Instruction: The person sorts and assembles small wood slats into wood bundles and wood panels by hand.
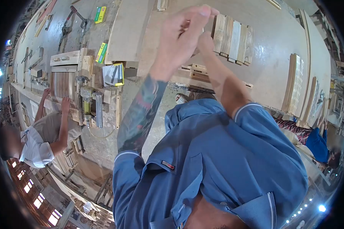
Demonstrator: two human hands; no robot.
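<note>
My left hand (185, 32), on a tattooed forearm, is raised over the workbench with its fingers curled closed. Whatever it may hold is too small or hidden to name. Just below and to its right is my right hand (205, 42), partly covered by the left, so its fingers cannot be made out. Immediately right of both hands, several wooden slats (225, 38) lie side by side on the bench, one of them paler (235, 41). Grooved wooden pieces (200, 71) lie at the bench's near edge, below my right hand.
Stacked slotted wooden strips (295, 86) stand at the right. To the left are a clamp (74, 23), yellow-green boxes (100, 14) and a wooden frame (65, 68) on another bench. One co-worker (38, 141) works there; another person in blue (317, 145) is far right.
</note>
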